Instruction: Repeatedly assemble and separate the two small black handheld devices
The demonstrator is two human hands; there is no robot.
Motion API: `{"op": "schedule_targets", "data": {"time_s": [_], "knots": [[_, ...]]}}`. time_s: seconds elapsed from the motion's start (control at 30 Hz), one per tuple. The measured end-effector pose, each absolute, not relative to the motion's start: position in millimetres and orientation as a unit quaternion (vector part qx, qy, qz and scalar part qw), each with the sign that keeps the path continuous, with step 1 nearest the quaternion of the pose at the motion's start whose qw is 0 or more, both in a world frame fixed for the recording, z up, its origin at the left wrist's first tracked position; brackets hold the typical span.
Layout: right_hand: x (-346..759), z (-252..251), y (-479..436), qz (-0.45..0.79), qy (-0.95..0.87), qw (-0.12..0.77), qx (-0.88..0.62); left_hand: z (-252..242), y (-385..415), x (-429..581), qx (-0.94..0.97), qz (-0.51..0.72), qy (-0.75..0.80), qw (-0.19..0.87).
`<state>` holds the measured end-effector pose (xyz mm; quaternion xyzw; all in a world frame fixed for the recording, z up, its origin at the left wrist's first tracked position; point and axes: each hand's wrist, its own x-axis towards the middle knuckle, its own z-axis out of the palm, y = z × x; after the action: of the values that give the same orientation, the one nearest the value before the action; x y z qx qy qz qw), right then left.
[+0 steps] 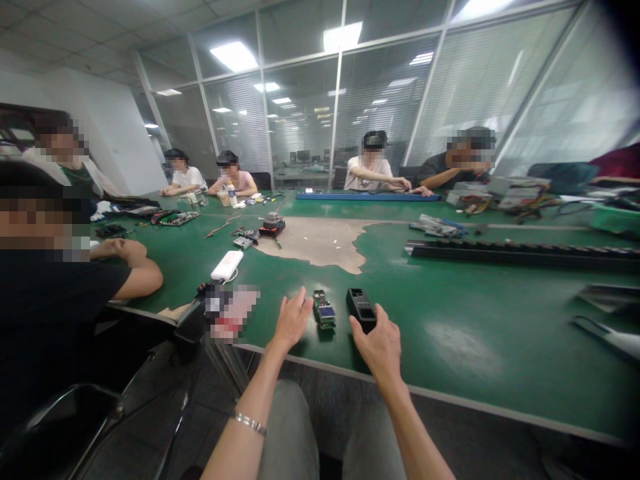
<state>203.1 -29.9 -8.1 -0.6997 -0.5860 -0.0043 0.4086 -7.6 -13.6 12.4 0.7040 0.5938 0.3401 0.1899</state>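
My left hand (293,319) rests on the green table (450,287) with its fingers stretched out, just left of a small green circuit board with a blue display (324,310). My right hand (380,343) lies on the table too, fingers loosely extended, its fingertips touching the near end of a black plastic housing (361,307). Neither hand grips anything. The board and the housing lie side by side between my hands.
A white power bank (227,265) and a blurred-out object (230,312) lie to the left. A long black strip (520,253) runs at right, a blue strip (367,197) at the far side. Several people sit round the table; one person's arm (127,267) rests at left.
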Motion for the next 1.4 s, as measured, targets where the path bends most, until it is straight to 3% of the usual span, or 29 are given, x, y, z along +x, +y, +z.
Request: {"op": "schedule_targets", "data": {"time_s": [0.2,0.53,1.4], "knots": [[203.0,-6.7,-33.0,0.001,-0.59,0.4,-0.702,13.8,-14.5,-7.4,0.703,0.341,0.595,0.187],[175.1,28.2,-46.1,0.051,-0.595,0.486,-0.638,10.1,-12.0,-7.4,0.699,0.343,0.598,0.188],[127.0,30.5,-50.3,-0.017,-0.672,0.37,-0.641,8.5,-9.7,-8.6,0.703,0.336,0.599,0.185]]}}
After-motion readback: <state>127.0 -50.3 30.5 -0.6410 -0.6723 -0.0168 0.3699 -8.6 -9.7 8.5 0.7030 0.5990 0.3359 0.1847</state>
